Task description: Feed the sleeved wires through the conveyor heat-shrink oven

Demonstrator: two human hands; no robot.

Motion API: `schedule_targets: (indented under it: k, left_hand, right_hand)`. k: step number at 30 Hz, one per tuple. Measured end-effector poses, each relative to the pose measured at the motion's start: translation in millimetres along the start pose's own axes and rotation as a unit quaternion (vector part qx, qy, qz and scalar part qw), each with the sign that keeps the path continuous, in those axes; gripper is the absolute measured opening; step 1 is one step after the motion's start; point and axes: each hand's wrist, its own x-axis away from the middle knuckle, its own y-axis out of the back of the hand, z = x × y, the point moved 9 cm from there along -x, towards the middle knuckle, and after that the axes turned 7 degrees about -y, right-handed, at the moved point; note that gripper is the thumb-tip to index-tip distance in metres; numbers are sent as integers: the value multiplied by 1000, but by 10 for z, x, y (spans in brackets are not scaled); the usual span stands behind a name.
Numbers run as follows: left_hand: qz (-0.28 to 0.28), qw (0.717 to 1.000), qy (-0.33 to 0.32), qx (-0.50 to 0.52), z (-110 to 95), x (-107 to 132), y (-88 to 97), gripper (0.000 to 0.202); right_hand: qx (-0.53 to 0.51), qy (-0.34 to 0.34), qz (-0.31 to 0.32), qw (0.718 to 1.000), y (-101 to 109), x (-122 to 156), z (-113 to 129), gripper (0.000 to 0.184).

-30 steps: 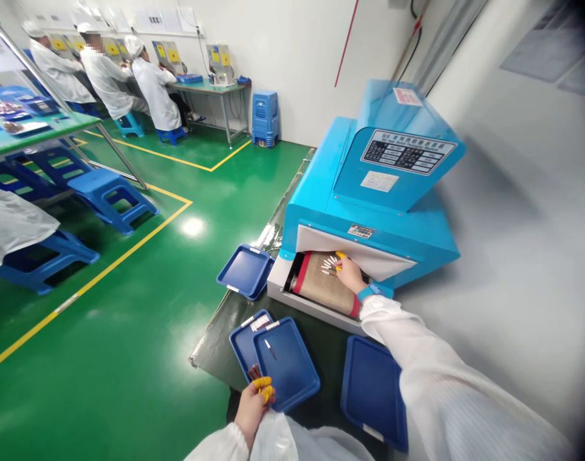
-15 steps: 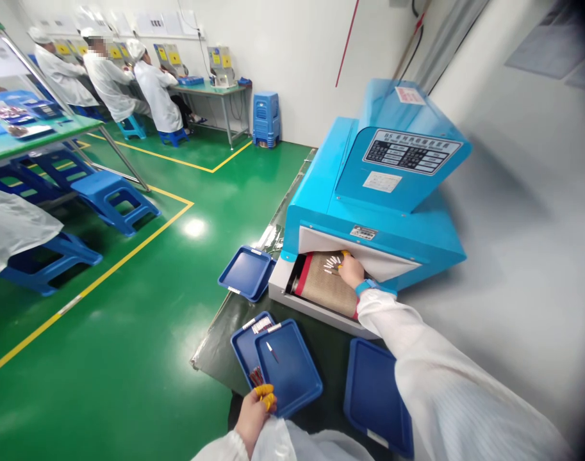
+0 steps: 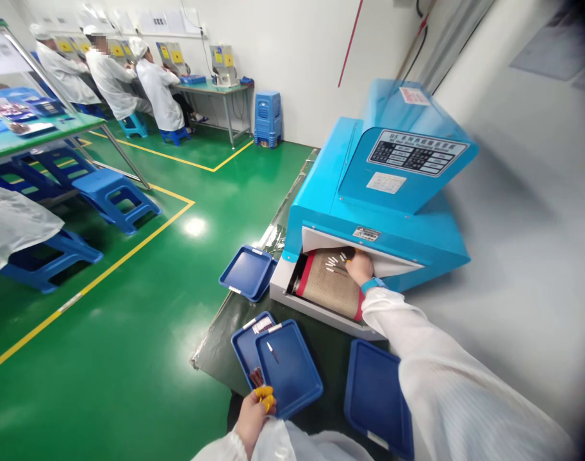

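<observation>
My right hand [image 3: 360, 267], in a blue wristband and white sleeve, reaches into the mouth of a blue conveyor machine [image 3: 386, 192]. Its fingertips are hidden under the pale curtain [image 3: 393, 262], just beside several small white pieces [image 3: 335, 264] on the tan mesh belt [image 3: 328, 288]. My left hand [image 3: 252, 419], with yellow finger cots, is curled near the bottom edge of a blue tray [image 3: 288, 368]. That tray holds one thin red-and-white piece [image 3: 271, 352]. The tray beneath it holds white and reddish pieces [image 3: 256, 378].
Two more blue trays lie beside the machine, one [image 3: 248, 272] left of its mouth and one [image 3: 376, 397] at lower right. Several co-workers in white sit at a far bench. Blue stools [image 3: 114, 198] stand on the green floor at left.
My right hand has moved further in under the curtain along the belt. My left hand has barely moved, and the view has shifted slightly.
</observation>
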Motion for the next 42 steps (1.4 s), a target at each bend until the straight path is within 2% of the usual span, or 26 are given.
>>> schedule_targets:
  k: [7,12,22,30,32,34,36,38,39,40,42]
  left_hand:
    - [3,1000,-5,-3,61,-76,33,25]
    - [0,1000,-7,-13,95,-115,43,24]
    - [1,1000,-13,0,143,-151,66,20]
    - [0,999,-10,-39,92,-127,54,19]
    - [-3,999,-12,-41,93,-120,54,19]
    - [-12,999,-13,-39,112,-126,66,18]
    - [-19,999,-12,-37,141,-145,80,18]
    - [-25,999,-11,-35,167,-170,95,17]
    - [-28,999,-10,-35,175,-182,102,16]
    - [-31,999,-11,-35,180,-192,110,15]
    - [-35,999,-12,-36,182,-205,130,13]
  right_hand:
    - [1,3,1,1000,-35,10,-38,33]
    - [-28,42,15,999,-89,30,2,24]
    - [-64,59,34,996,-189,-1,-28,23]
    - [-120,35,0,992,0,28,-54,22]
    - [-166,42,2,985,-32,211,-3,22]
    - [-216,65,43,973,-233,563,107,24]
    - [-231,95,147,957,-649,1097,262,23]
    - [-201,143,306,919,-1203,1800,437,21]
    - [-180,154,365,901,-1449,2137,480,21]
    - [-155,153,400,890,-1659,2419,494,20]
    - [-90,142,422,891,-1980,2812,488,17]
